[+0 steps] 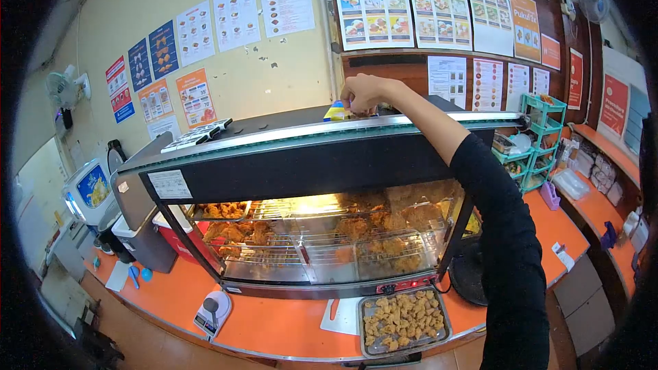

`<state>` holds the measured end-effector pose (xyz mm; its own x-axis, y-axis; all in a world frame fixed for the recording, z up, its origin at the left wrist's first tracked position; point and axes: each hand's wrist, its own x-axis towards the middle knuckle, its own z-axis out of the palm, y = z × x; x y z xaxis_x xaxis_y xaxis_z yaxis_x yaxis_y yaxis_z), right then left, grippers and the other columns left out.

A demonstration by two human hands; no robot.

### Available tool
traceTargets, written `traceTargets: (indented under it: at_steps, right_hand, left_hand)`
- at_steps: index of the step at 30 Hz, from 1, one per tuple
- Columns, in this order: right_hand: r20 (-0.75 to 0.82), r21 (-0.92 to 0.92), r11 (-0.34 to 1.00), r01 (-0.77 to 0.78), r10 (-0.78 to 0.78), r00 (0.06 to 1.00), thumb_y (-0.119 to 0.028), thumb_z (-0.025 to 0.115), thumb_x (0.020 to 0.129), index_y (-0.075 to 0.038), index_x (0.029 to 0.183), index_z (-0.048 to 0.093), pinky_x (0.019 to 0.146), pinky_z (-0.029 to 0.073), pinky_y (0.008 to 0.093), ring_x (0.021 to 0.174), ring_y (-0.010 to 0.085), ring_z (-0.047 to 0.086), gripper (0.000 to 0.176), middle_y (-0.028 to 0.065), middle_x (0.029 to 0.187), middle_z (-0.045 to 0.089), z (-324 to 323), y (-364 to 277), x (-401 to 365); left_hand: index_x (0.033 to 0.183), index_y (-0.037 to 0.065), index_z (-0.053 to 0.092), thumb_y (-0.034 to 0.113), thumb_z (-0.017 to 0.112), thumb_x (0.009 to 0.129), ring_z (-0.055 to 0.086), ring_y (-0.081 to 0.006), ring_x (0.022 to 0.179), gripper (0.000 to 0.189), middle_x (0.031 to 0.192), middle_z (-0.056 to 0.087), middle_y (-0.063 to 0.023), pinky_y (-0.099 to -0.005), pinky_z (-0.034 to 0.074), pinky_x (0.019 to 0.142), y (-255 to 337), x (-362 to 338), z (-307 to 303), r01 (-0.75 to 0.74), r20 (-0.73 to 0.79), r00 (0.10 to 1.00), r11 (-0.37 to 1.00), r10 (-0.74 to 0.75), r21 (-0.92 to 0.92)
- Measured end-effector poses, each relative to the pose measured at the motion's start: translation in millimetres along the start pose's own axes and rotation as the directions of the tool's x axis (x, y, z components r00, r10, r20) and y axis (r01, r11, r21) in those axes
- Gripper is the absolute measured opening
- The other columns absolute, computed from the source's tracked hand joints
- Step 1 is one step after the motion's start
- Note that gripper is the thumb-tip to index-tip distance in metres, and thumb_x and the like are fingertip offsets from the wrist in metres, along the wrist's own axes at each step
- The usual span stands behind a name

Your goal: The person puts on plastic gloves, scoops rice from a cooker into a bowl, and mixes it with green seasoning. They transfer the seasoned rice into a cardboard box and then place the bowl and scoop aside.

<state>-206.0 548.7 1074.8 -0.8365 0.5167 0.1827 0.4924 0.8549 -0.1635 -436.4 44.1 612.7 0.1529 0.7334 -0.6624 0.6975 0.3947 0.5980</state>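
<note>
My right hand (370, 91) reaches over the top of a black food warming cabinet (308, 157), its dark sleeve crossing the right side of the view. The fingers are bent down and closed behind the top edge, beside a small yellow and blue packet or box (336, 112). What they grip, if anything, is hidden. Behind the cabinet's glass, fried chicken (236, 233) lies on lit wire racks. Nowhere in view is my left hand.
In front of the cabinet, a metal tray (361, 332) of small fried pieces overlaps a white cutting board (340, 316) on the orange counter (288, 332). A kitchen scale (214, 314) holds a scoop. A black pan (468, 274) and green shelf rack (541, 133) stand right.
</note>
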Motion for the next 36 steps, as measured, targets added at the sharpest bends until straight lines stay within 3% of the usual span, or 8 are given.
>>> traceTargets:
  at_steps: [3, 6, 11, 20, 26, 32, 35, 36]
  right_hand:
    - [-0.239, -0.204, 0.969, 0.137, -0.185, 0.953, -0.011, 0.067, 0.071, -0.003, 0.084, 0.072, 0.064, 0.054, 0.0335, 0.069, 0.0224, 0.068, 0.016, 0.0129, 0.075, 0.070, 10, 2, -5]
    - [-0.342, -0.168, 0.950, 0.262, -0.306, 0.888, -0.009, 0.066, 0.071, -0.001, 0.082, 0.071, 0.065, 0.053, 0.0341, 0.070, 0.0240, 0.068, 0.015, 0.0147, 0.075, 0.070, 7, 11, -11]
    - [-0.361, -0.048, 0.950, 0.308, -0.304, 0.881, -0.011, 0.068, 0.074, 0.000, 0.078, 0.070, 0.057, 0.049, 0.0301, 0.062, 0.0177, 0.064, 0.012, 0.0122, 0.067, 0.067, -13, 5, -33]
    - [-0.117, 0.647, 0.738, 0.194, -0.156, 0.981, -0.016, 0.057, 0.094, -0.010, 0.085, 0.051, 0.047, 0.030, 0.0206, 0.050, 0.0043, 0.041, 0.012, -0.0057, 0.062, 0.044, -20, -4, -52]
    - [-0.222, 0.514, 0.818, 0.256, -0.162, 0.962, -0.024, 0.050, 0.099, -0.007, 0.092, 0.056, 0.069, 0.041, 0.0251, 0.076, 0.0088, 0.047, 0.019, -0.0021, 0.081, 0.050, -23, -13, -41]
    - [-0.671, 0.575, 0.654, 0.491, 0.034, 0.741, -0.034, 0.048, 0.100, -0.002, 0.122, 0.057, 0.098, 0.041, 0.0357, 0.099, 0.0183, 0.055, 0.039, 0.0068, 0.110, 0.058, -65, -33, -68]
    - [-0.849, 0.373, 0.722, 0.582, 0.014, 0.528, -0.031, 0.044, 0.101, -0.007, 0.101, 0.054, 0.088, 0.041, 0.0336, 0.091, 0.0164, 0.052, 0.026, 0.0041, 0.096, 0.055, -109, -37, -96]
    - [-0.885, 0.276, 0.760, 0.588, -0.038, 0.464, -0.030, 0.042, 0.101, -0.011, 0.086, 0.053, 0.080, 0.040, 0.0308, 0.084, 0.0141, 0.049, 0.027, 0.0013, 0.084, 0.052, -117, -49, -109]
  left_hand:
    - [0.124, 0.009, 0.058, 0.019, 0.070, 0.087, 0.061, -0.0124, 0.084, 0.040, 0.110, 0.065, -0.0036, -0.0264, 0.051, 0.071, 155, -27, -94, -0.270, -0.357, 0.891, 0.959, 0.282, 0.084]
    - [0.101, 0.007, 0.066, 0.014, 0.066, 0.086, 0.061, -0.0171, 0.086, 0.017, 0.093, 0.062, -0.0057, -0.0313, 0.050, 0.068, 292, -48, -181, -0.590, -0.526, 0.329, 0.606, 0.784, 0.534]
    - [0.114, 0.007, 0.060, 0.023, 0.066, 0.088, 0.060, -0.0281, 0.106, 0.031, 0.113, 0.061, -0.0106, -0.0377, 0.048, 0.090, 412, -18, -283, -0.220, -0.423, -0.276, 0.371, 0.863, 0.902]
    - [0.113, 0.000, 0.053, 0.041, 0.070, 0.083, 0.066, -0.0393, 0.100, 0.053, 0.104, 0.066, -0.0265, -0.0434, 0.050, 0.088, 477, 24, -323, -0.549, -0.745, -0.047, 0.605, 0.666, 0.576]
    - [0.105, -0.002, 0.064, 0.047, 0.068, 0.077, 0.067, -0.0390, 0.096, 0.057, 0.099, 0.067, -0.0272, -0.0436, 0.051, 0.085, 479, 37, -335, -0.347, -0.670, -0.063, 0.613, 0.740, 0.710]
    - [0.102, 0.001, 0.069, 0.057, 0.065, 0.074, 0.066, -0.0385, 0.099, 0.063, 0.099, 0.069, -0.0250, -0.0492, 0.045, 0.093, 488, 26, -324, -0.137, -0.765, 0.134, 0.777, 0.630, 0.615]
    - [0.114, 0.002, 0.065, 0.066, 0.065, 0.072, 0.063, -0.0382, 0.106, 0.077, 0.107, 0.068, -0.0219, -0.0432, 0.042, 0.100, 483, 21, -311, -0.038, -0.764, 0.193, 0.783, 0.615, 0.621]
    - [0.120, 0.001, 0.060, 0.067, 0.062, 0.075, 0.062, -0.0357, 0.110, 0.080, 0.112, 0.066, -0.0210, -0.0456, 0.039, 0.101, 477, 23, -303, -0.151, -0.732, 0.022, 0.726, 0.681, 0.670]
